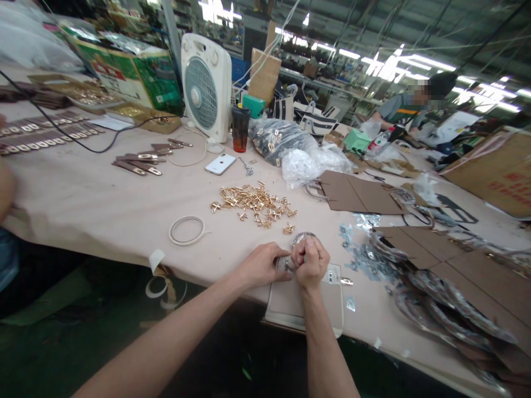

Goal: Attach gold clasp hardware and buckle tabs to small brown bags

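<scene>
My right hand [310, 262] is closed in a fist above a pale flat bag panel [307, 307] at the table's front edge. What the fist holds is hidden. My left hand [269, 268] rests on the panel's left part, thumb and forefinger apart beside a small metal piece. Just behind the fist shows part of a shiny round object [302, 237]. To the fist's right lie a silver plate [331, 276] on the panel and a gold-toned buckle tab [347, 281] at its edge.
Gold-coloured metal fittings [257, 203] are heaped behind my hands. A tape roll [186, 230] lies left; silver plates [373, 262] and stacked brown bag pieces [464, 276] lie right. Behind are a phone [220, 163], tumbler [240, 130] and fan [205, 88]. A person [404, 110] works beyond.
</scene>
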A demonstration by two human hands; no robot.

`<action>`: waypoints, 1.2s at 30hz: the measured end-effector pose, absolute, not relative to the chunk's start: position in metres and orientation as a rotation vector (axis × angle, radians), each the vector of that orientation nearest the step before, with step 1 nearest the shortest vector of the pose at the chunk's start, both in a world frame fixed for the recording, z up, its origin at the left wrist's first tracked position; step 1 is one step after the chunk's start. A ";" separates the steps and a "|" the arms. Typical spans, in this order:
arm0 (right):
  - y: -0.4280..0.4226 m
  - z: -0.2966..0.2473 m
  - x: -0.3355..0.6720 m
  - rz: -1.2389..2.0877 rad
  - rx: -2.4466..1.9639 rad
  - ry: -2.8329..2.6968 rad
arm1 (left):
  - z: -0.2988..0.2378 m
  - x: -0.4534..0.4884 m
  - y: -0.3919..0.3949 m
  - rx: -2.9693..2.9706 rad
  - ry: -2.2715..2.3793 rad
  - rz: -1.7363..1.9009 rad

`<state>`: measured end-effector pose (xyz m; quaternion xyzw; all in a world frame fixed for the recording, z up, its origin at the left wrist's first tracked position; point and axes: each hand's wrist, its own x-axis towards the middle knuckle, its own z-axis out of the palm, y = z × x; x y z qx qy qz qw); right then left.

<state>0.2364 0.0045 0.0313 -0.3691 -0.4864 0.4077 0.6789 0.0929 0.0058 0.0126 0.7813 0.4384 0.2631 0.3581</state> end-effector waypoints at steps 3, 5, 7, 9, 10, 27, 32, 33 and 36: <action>-0.001 0.038 0.236 0.885 -0.695 -1.071 | 0.014 0.093 0.005 2.014 1.096 0.687; -0.002 0.037 0.233 0.872 -0.748 -1.141 | 0.014 0.093 0.004 2.000 1.084 0.700; -0.002 0.033 0.231 0.897 -0.863 -1.198 | 0.015 0.094 0.004 1.990 1.084 0.710; -0.002 0.031 0.229 0.933 -0.914 -1.204 | 0.016 0.094 0.004 1.989 1.088 0.709; -0.003 0.033 0.229 0.942 -0.903 -1.193 | 0.016 0.094 0.004 1.990 1.091 0.706; -0.007 0.033 0.263 0.939 -0.790 -0.810 | 0.016 0.101 0.000 1.995 1.132 0.670; -0.009 0.052 0.361 0.631 -0.979 -0.589 | 0.000 0.100 0.003 1.999 1.152 0.710; -0.010 0.051 0.382 0.598 -1.079 -0.581 | -0.002 0.100 0.002 2.000 1.150 0.726; -0.013 0.037 0.434 0.539 -1.378 -0.695 | -0.003 0.100 0.000 1.997 1.139 0.766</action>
